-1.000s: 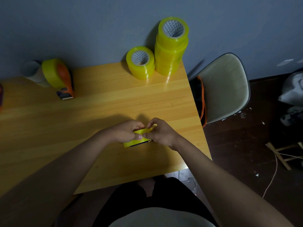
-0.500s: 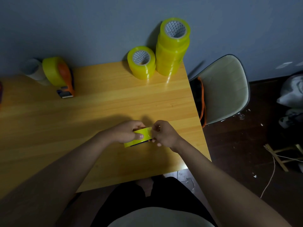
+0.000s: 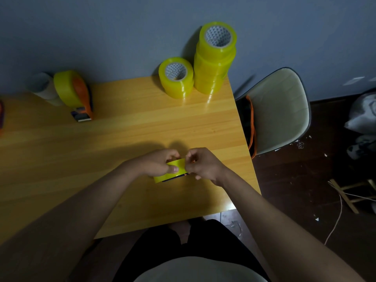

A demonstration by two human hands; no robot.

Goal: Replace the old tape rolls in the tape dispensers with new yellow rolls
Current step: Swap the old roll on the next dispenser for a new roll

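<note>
A yellow tape roll (image 3: 170,173) in a dark dispenser lies on the wooden table (image 3: 142,129) near its front right. My left hand (image 3: 157,164) grips the roll from the left, thumb on its face. My right hand (image 3: 203,164) pinches the roll's right edge with curled fingers; the dispenser body is mostly hidden under both hands. A second dispenser (image 3: 80,96), orange with a yellow roll, stands at the back left. A single new yellow roll (image 3: 176,80) and a stack of yellow rolls (image 3: 215,58) stand at the back right.
A pale used roll core (image 3: 43,88) lies behind the orange dispenser. A grey chair (image 3: 282,110) with an orange strap stands right of the table. A purple and orange object (image 3: 1,117) shows at the left edge. Debris and a cord lie on the dark floor.
My right hand's fingers shifted along the roll's right edge, from on top of it to pinching its side. The left hand kept its grip.
</note>
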